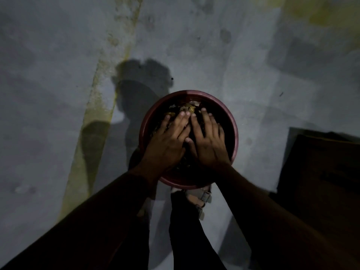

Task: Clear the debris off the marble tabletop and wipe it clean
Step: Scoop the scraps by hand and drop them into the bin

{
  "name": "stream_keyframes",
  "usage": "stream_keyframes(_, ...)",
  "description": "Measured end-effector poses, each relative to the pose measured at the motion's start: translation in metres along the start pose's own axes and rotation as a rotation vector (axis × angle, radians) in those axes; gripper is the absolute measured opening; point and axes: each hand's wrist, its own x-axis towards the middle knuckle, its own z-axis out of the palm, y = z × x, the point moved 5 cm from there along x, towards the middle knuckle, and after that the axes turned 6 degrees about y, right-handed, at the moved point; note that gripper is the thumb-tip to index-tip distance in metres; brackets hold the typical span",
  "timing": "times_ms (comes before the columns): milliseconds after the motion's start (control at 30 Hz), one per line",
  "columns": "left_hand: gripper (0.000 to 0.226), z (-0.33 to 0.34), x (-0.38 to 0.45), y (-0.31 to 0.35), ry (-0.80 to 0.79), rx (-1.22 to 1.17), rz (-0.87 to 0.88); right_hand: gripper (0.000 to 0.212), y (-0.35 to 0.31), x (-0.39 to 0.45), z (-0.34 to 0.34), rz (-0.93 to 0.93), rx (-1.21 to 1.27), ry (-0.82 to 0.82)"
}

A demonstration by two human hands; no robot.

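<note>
A round dark red bin (231,121) stands on the grey floor directly below me. Yellowish and brown debris (188,108) lies inside it near the far rim. My left hand (169,137) and my right hand (208,139) are side by side over the bin's opening, palms down, fingers straight and spread, thumbs nearly touching. Whether they touch the debris beneath them cannot be told. The light is dim. No marble tabletop is in view.
The grey concrete floor (214,45) carries a yellow-green streak (97,98) running diagonally at the left. A dark box-like object (321,172) stands at the right. My sandalled foot (200,199) shows just under the bin.
</note>
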Motion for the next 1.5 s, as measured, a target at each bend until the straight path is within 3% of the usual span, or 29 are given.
stream_keyframes(233,0.064,-0.109,-0.030,0.006,0.007,0.018,-0.066,0.067,-0.033,-0.028,-0.087,0.011,0.120,-0.050)
stream_keyframes(567,0.073,-0.353,-0.066,0.035,-0.033,-0.133,-0.066,0.066,-0.109,-0.118,-0.319,0.086,0.080,0.025)
stream_keyframes(700,0.077,-0.460,-0.090,0.054,-0.027,-0.136,0.023,0.066,-0.141,-0.173,-0.416,0.180,0.121,0.061)
stream_keyframes(900,0.073,-0.559,-0.115,0.094,0.036,-0.140,0.216,0.064,-0.166,-0.255,-0.512,0.358,0.116,0.167)
stream_keyframes(1067,0.065,-0.614,-0.117,0.161,0.090,-0.295,0.464,0.061,-0.160,-0.334,-0.561,0.549,0.076,0.283)
stream_keyframes(1233,0.063,-0.640,-0.121,0.249,0.009,-0.220,0.685,0.064,-0.137,-0.431,-0.589,0.773,0.074,0.411)
stream_keyframes(1500,0.066,-0.640,-0.157,0.459,-0.038,-0.124,0.978,0.064,-0.076,-0.616,-0.573,1.160,0.174,0.569)
